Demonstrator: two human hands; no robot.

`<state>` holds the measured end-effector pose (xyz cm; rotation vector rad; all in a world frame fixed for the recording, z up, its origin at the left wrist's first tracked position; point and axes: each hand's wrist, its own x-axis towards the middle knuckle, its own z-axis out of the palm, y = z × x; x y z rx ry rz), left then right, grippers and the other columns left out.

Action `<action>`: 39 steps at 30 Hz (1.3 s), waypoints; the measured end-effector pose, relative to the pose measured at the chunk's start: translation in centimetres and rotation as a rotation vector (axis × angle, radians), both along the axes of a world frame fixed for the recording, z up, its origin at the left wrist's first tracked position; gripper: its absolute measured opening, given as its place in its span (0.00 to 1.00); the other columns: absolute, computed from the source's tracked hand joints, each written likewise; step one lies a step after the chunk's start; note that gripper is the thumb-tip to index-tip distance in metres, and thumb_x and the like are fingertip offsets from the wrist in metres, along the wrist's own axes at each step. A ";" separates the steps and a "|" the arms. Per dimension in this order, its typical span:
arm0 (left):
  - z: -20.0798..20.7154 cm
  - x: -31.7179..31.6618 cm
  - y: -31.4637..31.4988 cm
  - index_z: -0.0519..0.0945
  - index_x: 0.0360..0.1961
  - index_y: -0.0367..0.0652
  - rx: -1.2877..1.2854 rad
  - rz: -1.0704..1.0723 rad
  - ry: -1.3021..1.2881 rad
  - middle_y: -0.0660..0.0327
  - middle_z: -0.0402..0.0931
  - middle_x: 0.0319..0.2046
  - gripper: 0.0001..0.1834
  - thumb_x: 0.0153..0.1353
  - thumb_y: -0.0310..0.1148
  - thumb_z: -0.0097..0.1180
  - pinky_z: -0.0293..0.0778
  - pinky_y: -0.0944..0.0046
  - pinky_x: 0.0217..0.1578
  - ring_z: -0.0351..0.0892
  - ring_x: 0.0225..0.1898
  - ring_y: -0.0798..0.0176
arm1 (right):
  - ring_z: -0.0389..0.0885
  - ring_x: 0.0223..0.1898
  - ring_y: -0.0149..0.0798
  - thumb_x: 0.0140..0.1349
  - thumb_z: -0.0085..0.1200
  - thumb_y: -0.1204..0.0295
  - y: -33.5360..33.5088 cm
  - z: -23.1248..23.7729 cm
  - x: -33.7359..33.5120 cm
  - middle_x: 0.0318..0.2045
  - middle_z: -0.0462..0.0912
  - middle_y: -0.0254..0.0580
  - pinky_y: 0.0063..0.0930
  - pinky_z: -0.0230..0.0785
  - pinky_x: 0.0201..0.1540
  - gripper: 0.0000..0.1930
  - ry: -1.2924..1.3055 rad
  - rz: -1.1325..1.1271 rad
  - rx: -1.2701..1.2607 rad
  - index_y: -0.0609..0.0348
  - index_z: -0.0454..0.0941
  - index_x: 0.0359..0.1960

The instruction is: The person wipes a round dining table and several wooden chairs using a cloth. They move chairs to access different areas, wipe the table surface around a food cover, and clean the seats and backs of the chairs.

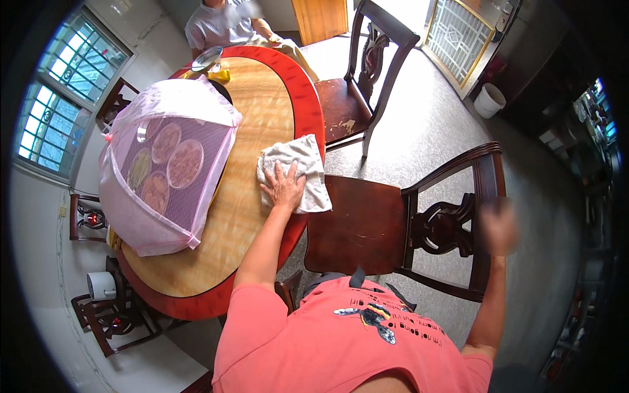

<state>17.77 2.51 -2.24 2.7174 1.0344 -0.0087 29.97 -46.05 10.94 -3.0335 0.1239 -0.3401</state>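
Note:
My left hand (pixel 286 186) lies flat with its fingers spread on a pale, crumpled cloth (pixel 314 160). The cloth rests on the right side of an oval table (pixel 308 95), across its red border, with one edge reaching the rim. To the right, my right hand (pixel 500 229) is at the top rail of a dark wooden chair (pixel 363 223). Motion smears its fingers, so their grip on the rail cannot be made out. Left of the cloth stands a pink mesh food cover (pixel 164 242), with several round dishes (pixel 185 164) showing through the netting.
A second dark chair (pixel 337 108) stands beyond the first. At the table's far end sits a person (pixel 223 29), near a yellow item (pixel 219 75). More chairs (pixel 88 216) line the left wall, one bearing a white pot (pixel 101 285). A white bucket (pixel 489 100) is on the floor.

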 end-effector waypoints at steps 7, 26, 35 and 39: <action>1.8 7.4 1.0 0.64 0.58 0.73 -0.120 0.060 0.078 0.49 0.39 0.67 0.35 0.47 0.66 0.51 0.35 0.25 0.58 0.32 0.67 0.34 | 0.79 0.37 0.57 0.52 0.53 0.52 1.8 1.8 -0.1 0.35 0.80 0.57 0.49 0.70 0.40 0.26 0.035 -0.054 -0.003 0.61 0.67 0.44; -0.3 9.9 0.7 0.70 0.54 0.54 0.121 -0.142 -0.099 0.57 0.59 0.56 0.29 0.50 0.51 0.52 0.53 0.33 0.52 0.54 0.58 0.46 | 0.79 0.38 0.56 0.54 0.53 0.54 1.2 1.3 -0.3 0.35 0.80 0.53 0.49 0.70 0.39 0.24 0.073 -0.132 -0.087 0.56 0.67 0.46; -1.4 4.0 -0.7 0.71 0.54 0.52 0.170 -0.274 -0.106 0.58 0.59 0.56 0.31 0.48 0.53 0.54 0.53 0.32 0.51 0.55 0.58 0.46 | 0.79 0.37 0.56 0.54 0.53 0.54 3.2 2.5 -0.9 0.35 0.81 0.52 0.49 0.69 0.39 0.23 0.045 -0.209 -0.171 0.56 0.68 0.45; -1.3 8.4 0.4 0.70 0.54 0.48 0.221 -0.220 -0.170 0.59 0.60 0.53 0.33 0.48 0.55 0.52 0.54 0.36 0.50 0.55 0.56 0.49 | 0.79 0.37 0.56 0.54 0.53 0.54 3.5 2.9 -0.9 0.35 0.81 0.51 0.48 0.70 0.39 0.23 0.039 -0.204 -0.178 0.56 0.68 0.45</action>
